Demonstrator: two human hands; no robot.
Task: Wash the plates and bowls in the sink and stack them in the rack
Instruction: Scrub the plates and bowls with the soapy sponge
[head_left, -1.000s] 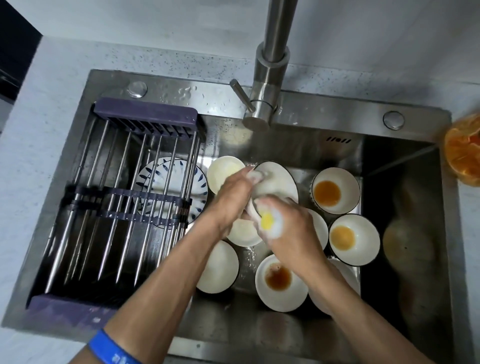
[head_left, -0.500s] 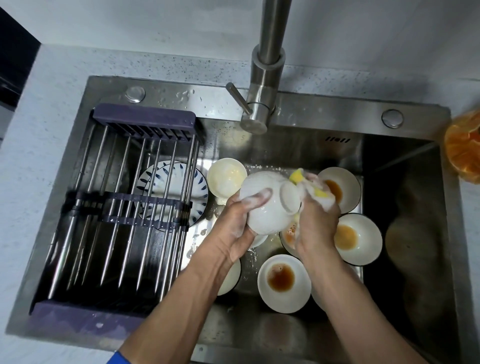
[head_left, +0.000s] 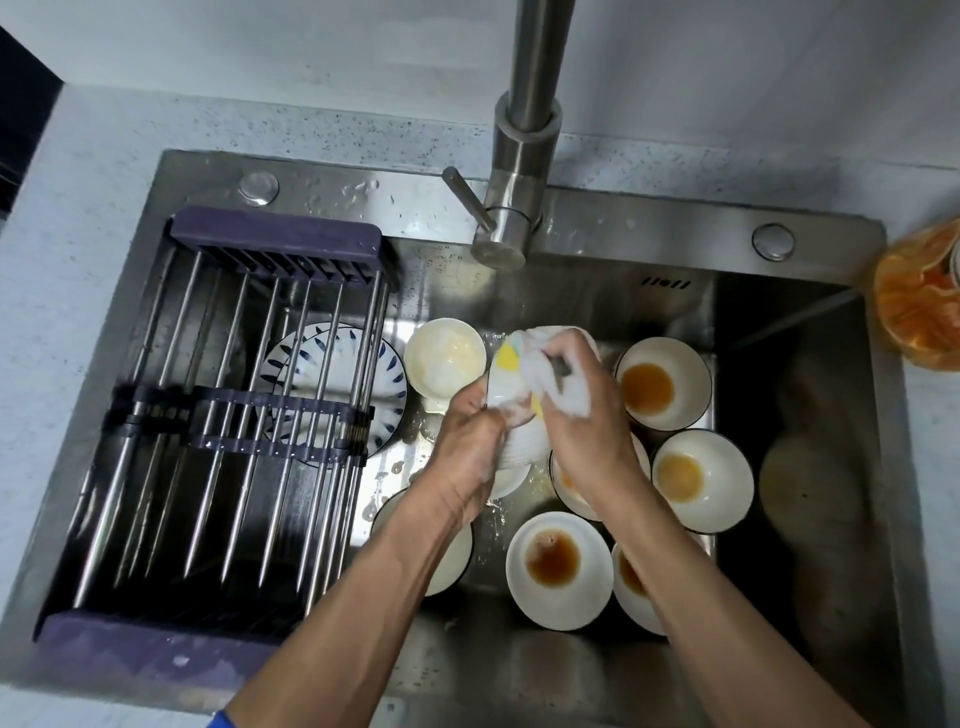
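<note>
The left hand (head_left: 470, 441) grips a white bowl (head_left: 511, 415) above the sink (head_left: 587, 670). The right hand (head_left: 582, 415) is closed on a soapy yellow sponge (head_left: 511, 358), which has slid from the bowl's right side up over its top. Scrubbing goes on; the rack (head_left: 218, 415) is still empty.
</note>
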